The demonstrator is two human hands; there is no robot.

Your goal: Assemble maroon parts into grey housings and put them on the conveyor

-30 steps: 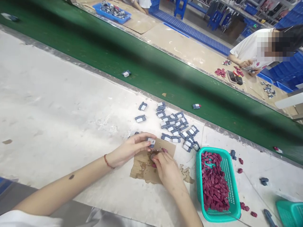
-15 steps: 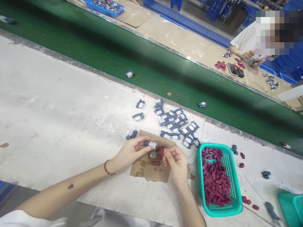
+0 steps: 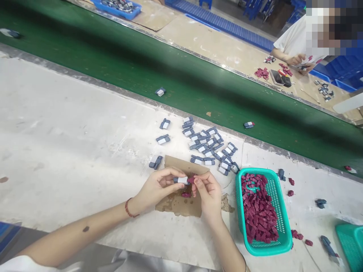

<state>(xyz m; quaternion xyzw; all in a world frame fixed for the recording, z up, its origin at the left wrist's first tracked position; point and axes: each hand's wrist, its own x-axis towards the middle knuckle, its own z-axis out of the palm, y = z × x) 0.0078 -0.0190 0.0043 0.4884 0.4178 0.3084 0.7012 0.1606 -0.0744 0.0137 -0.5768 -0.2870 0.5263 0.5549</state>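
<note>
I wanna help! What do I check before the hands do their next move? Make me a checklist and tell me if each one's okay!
1. Left hand has a blue-and-white piece: ok.
2. Right hand has a little red piece: ok.
3. The two held pieces are properly stuck together: cannot tell, fingers cover too much.
4. Cardboard is under the hands: ok.
5. More red bits are in the green basket: ok.
6. No red bits are lying outside the basket: not ok, some loose ones are beside it and one is on the cardboard.
</note>
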